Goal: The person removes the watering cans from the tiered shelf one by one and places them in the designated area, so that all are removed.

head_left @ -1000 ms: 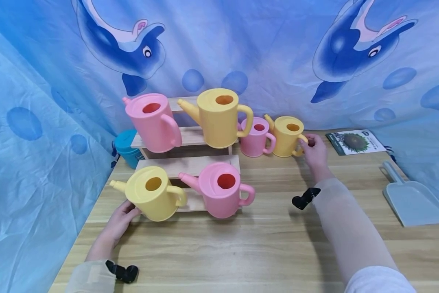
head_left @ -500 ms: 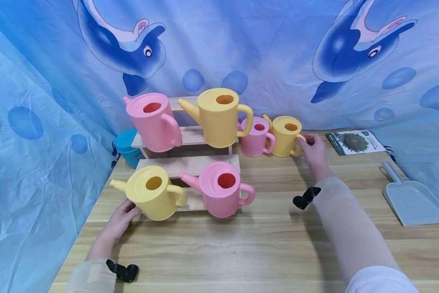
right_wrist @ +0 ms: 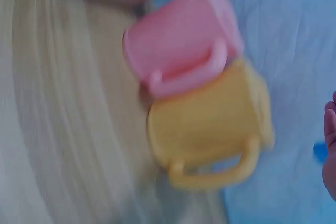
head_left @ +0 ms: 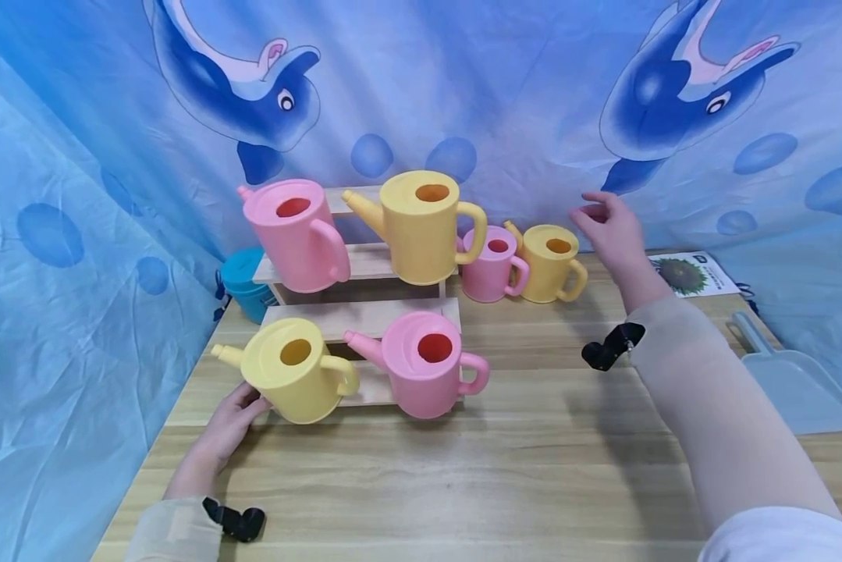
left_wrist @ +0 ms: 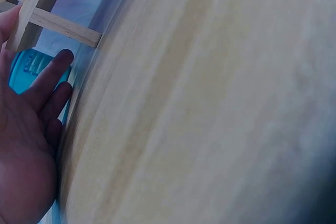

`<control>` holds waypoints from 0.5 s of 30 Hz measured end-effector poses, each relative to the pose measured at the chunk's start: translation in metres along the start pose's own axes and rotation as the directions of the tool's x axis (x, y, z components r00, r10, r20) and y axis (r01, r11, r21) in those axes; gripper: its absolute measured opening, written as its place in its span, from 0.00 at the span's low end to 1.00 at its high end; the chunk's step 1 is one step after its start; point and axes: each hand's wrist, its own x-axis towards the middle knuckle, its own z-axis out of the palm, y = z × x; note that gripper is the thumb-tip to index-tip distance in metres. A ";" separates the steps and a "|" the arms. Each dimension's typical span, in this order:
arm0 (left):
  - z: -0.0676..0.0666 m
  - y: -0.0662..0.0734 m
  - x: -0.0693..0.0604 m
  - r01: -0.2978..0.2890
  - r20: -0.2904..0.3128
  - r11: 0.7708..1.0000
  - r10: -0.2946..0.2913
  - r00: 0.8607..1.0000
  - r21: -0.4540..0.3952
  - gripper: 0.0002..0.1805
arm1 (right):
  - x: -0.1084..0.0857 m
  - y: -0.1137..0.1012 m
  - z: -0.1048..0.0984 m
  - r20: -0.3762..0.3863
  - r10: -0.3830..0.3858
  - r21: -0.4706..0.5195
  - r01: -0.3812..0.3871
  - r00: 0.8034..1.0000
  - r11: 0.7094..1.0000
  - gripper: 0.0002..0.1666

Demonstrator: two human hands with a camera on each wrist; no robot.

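Watering cans [head_left: 428, 242]: four stood on rack [head_left: 357, 318], two on desk [head_left: 477, 476] far right; placing seemed done. Right hand [head_left: 613, 232] hung spread, empty; left hand [head_left: 229, 425] unclear.

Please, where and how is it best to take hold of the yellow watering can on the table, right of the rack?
Probably by its loop handle, coming from the right with the right hand. The yellow watering can stands upright with the handle facing that way, while the neighbouring pink watering can crowds its spout side.
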 end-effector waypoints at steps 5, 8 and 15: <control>0.000 -0.002 -0.002 0.002 -0.008 1.000 -0.002 1.000 -0.007 0.30 | -0.004 -0.031 0.016 0.143 -0.093 0.071 0.083 0.985 0.994 0.34; 0.001 -0.001 -0.003 0.003 -0.008 1.000 -0.003 1.000 -0.020 0.31 | -0.009 -0.044 0.026 0.211 -0.112 0.097 0.094 0.971 0.991 0.34; 0.001 -0.001 0.000 -0.021 0.007 0.998 0.021 1.000 -0.062 0.33 | -0.026 -0.074 0.044 0.239 -0.174 0.255 0.111 0.955 0.960 0.30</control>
